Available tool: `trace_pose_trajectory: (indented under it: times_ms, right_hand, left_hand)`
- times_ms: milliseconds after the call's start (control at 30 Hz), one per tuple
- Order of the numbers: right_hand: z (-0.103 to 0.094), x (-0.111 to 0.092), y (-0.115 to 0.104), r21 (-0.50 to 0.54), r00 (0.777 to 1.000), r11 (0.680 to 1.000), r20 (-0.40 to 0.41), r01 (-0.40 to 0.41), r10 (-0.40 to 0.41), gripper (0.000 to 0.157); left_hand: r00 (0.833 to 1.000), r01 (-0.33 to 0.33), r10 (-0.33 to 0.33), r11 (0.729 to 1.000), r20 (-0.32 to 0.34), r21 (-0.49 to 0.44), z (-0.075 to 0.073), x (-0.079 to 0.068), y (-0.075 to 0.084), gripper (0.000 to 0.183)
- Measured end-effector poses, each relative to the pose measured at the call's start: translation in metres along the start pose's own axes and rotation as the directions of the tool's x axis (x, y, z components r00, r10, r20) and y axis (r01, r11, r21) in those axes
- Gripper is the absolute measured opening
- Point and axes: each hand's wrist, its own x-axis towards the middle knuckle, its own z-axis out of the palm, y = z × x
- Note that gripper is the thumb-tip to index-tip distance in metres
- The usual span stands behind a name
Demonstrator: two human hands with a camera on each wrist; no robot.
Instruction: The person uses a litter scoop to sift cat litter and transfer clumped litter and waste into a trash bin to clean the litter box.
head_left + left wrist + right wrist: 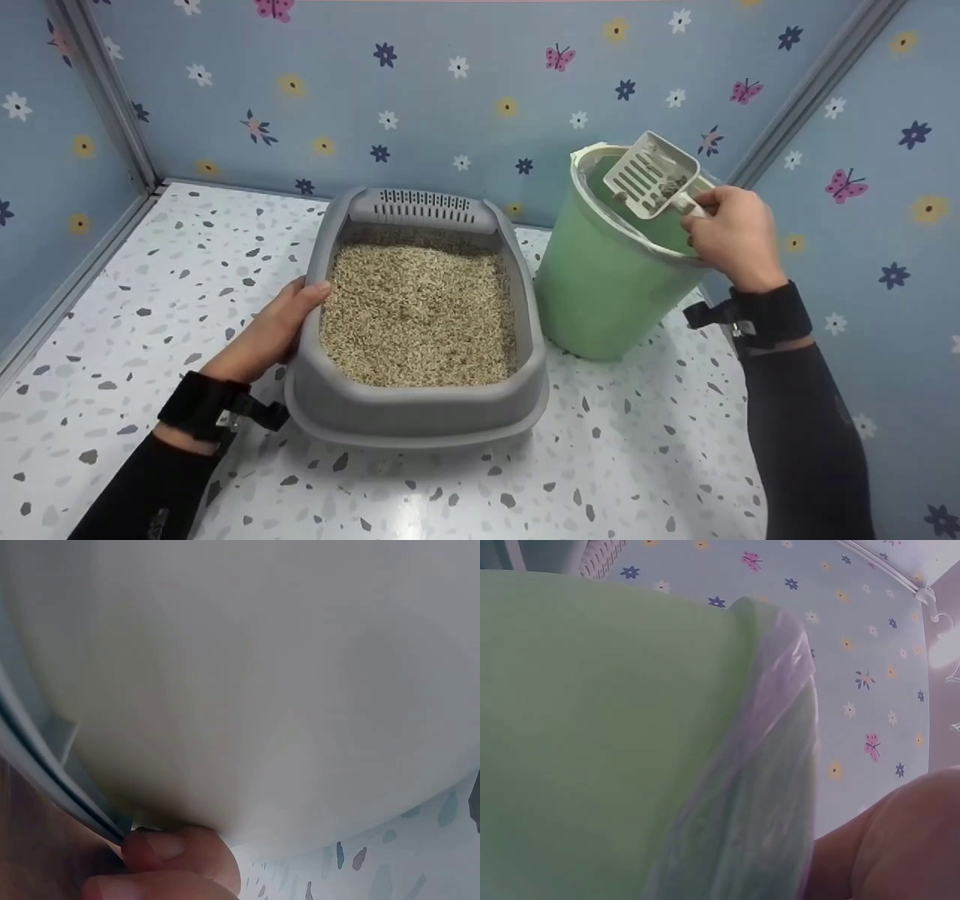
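A grey litter box [420,412] filled with tan granular litter [420,322] sits on the speckled surface. My left hand [270,330] grips its left rim, thumb over the top; in the left wrist view, curled fingertips [176,851] show under the edge by the pale outer wall. To the right, a green bin [589,289] leans, tilted. Above its mouth, my right hand [735,232] pinches the short handle of a white slotted litter scoop [645,169]. Several greyish clumps [670,186] lie on the scoop. The right wrist view shows the bin's side, not the scoop.
A clear plastic liner [772,697] folds over the bin's rim. Flower-patterned panels [450,97] stand behind and on both sides, joined by grey metal posts [112,97]. The white speckled tabletop [600,465] extends in front of the box and bin.
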Motion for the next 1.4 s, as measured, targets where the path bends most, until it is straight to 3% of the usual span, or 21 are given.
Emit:
trace_pose_trajectory:
  times_ms: [367,567,933,1400]
  right_hand:
    - [0.003,-0.005,-0.004,-0.047,1.0,0.999,0.012,-0.006,0.007,0.03]
    - [0.005,-0.009,-0.004,-0.058,0.999,0.997,-0.018,0.045,-0.046,0.024]
    - [0.009,-0.012,-0.004,-0.09,0.99,0.99,-0.081,0.112,-0.12,0.028]
    - [0.013,-0.016,-0.017,-0.007,0.985,0.994,-0.133,0.109,-0.109,0.025]
  left_hand:
    - [1.0,0.01,-0.01,1.0,-0.001,0.002,0.0,-0.001,0.002,0.096]
    - [1.0,0.006,-0.006,1.0,-0.003,0.006,0.0,0.0,0.002,0.096]
    - [1.0,0.021,-0.021,1.0,-0.002,0.012,0.0,0.0,0.0,0.094]
    - [1.0,0.027,-0.027,1.0,0.001,-0.004,0.001,-0.001,0.002,0.093]
